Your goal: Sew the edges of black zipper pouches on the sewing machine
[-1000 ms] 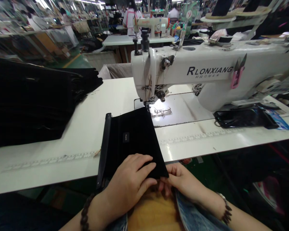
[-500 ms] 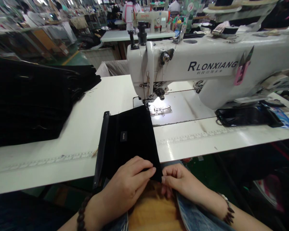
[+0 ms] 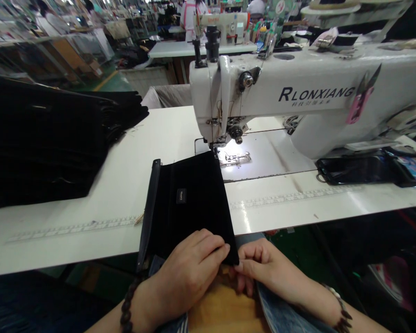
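Note:
A black fabric pouch (image 3: 190,203) with a small label and a zipper strip along its left side lies on the white sewing table (image 3: 125,185). Its far corner sits under the needle of the white sewing machine (image 3: 298,97). The near end hangs over the table's front edge. My left hand (image 3: 190,273) lies on that near end, fingers bent and pressing the cloth. My right hand (image 3: 260,268) pinches the pouch's near right corner from below. Both wrists wear dark bead bracelets.
A tall stack of black fabric pieces (image 3: 45,143) fills the table's left side. A phone in a black case (image 3: 364,169) lies at the right under the machine arm. Pink thread snips (image 3: 362,95) hang on the machine. Other sewing stations and people stand behind.
The view has shifted slightly. Both hands stay at the pouch's near edge; my left fingers have curled a little more over the cloth and my right fingers have closed in at the corner.

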Motion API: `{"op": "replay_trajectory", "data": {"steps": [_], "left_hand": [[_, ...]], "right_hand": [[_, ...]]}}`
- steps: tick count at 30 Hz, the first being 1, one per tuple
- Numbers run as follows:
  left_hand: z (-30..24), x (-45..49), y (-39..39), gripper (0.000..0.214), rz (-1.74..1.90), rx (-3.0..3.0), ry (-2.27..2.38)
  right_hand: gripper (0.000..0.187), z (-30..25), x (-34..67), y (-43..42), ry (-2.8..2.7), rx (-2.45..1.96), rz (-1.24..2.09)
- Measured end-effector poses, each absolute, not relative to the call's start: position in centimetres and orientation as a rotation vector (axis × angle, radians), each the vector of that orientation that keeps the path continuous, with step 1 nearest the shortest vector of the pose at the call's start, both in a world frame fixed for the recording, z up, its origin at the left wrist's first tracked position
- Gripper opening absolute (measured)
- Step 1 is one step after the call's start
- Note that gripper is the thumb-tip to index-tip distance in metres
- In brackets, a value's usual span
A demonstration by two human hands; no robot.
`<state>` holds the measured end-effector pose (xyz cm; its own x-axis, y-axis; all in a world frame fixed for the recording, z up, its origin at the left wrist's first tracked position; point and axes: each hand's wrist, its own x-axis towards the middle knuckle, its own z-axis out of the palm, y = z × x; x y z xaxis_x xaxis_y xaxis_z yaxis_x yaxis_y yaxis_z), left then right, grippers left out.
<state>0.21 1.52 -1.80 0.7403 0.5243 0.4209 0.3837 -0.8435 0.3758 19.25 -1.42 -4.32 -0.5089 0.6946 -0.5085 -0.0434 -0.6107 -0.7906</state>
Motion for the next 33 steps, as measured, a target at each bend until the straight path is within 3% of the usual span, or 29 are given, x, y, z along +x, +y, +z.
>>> {"op": "replay_trajectory", "data": {"steps": [12,17,19,22,24,30,33], "left_hand": [[-1.5,0.0,1.9,0.021,0.661,2.724,0.615],[-1.5,0.0,1.9,0.017,0.748,2.793,0.543],[-1.5,0.0,1.9,0.016,0.831,2.793,0.536],[-1.5,0.1,1.7,0.014,0.904,2.757,0.588],[-1.4,0.2,1.7,0.014,0.91,2.732,0.617],[-0.2,0.2,1.6,0.019,0.844,2.635,0.715],[0.4,0.2,1.6,0.025,0.803,2.633,0.747]], "right_hand": [[0.04,-4.0,19.0,-1.6,-1.028,-1.193,2.138],[0.034,-3.4,19.2,-1.8,-1.243,-1.257,2.036],[0.029,-3.0,19.8,-1.9,-1.587,-1.331,1.726],[0.012,-2.6,20.7,-2.1,-2.054,-1.272,0.839],[0.017,-2.3,21.0,-2.0,-2.194,-1.129,0.411],[0.028,0.5,20.6,-0.6,-2.49,-0.794,-0.044],[0.029,1.5,20.4,0.1,-2.569,-0.785,-0.105]]}}
